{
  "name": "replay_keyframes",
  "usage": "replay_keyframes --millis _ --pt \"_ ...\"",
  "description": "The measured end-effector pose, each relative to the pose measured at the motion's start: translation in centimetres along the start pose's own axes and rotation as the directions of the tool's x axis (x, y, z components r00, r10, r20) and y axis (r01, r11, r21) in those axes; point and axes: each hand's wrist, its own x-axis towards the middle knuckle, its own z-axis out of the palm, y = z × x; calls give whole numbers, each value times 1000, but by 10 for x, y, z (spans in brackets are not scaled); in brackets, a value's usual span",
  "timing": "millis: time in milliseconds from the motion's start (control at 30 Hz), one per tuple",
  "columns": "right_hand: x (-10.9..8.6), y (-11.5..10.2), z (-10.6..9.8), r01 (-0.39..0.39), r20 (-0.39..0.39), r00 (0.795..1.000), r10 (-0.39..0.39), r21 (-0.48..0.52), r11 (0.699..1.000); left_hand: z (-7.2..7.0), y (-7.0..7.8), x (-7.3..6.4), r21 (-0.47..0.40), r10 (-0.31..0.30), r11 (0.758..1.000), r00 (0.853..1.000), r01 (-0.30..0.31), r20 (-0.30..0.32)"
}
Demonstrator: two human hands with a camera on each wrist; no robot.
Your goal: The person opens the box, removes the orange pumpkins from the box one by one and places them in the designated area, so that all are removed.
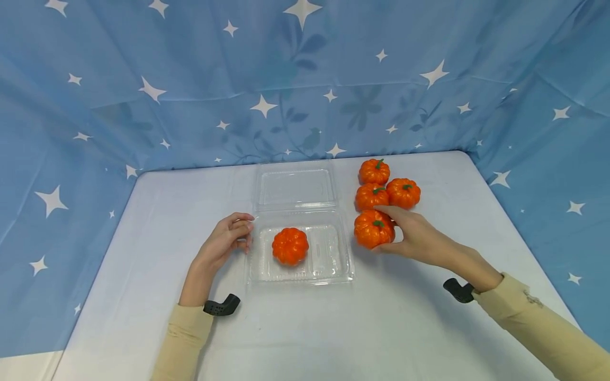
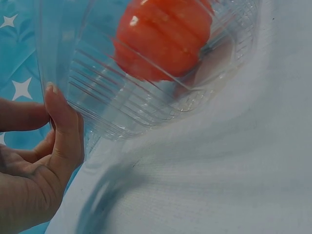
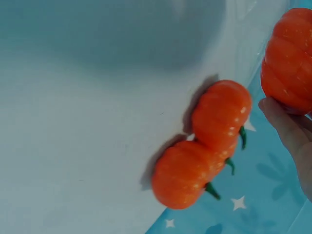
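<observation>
A clear plastic clamshell box (image 1: 329, 248) lies with its lid (image 1: 295, 185) folded back behind it. One small orange pumpkin (image 1: 290, 246) sits inside, left of the middle, and shows through the plastic wall in the left wrist view. At the box's left side my left hand (image 1: 226, 241) pinches the rim between thumb and finger (image 2: 63, 122). My right hand (image 1: 416, 238) grips another orange pumpkin (image 1: 371, 230) with a green stem, to the right of the box. In the right wrist view that pumpkin (image 3: 290, 61) appears raised off the table.
Three more orange pumpkins (image 1: 403, 193) with green stems stand close together behind my right hand. White cloth covers the table (image 1: 305, 333). A blue curtain (image 1: 190, 106) with white stars hangs along the back and sides.
</observation>
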Motion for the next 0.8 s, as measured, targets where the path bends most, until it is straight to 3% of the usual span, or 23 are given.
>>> replay_keyframes --millis 567,800 --pt "-6 42 -1 -188 -4 982 188 6 982 -1 1 -3 2 -1 1000 1000 1 -6" --pt "-6 50 2 -223 -1 975 223 8 975 0 -1 -1 -2 0 1000 1000 0 -2"
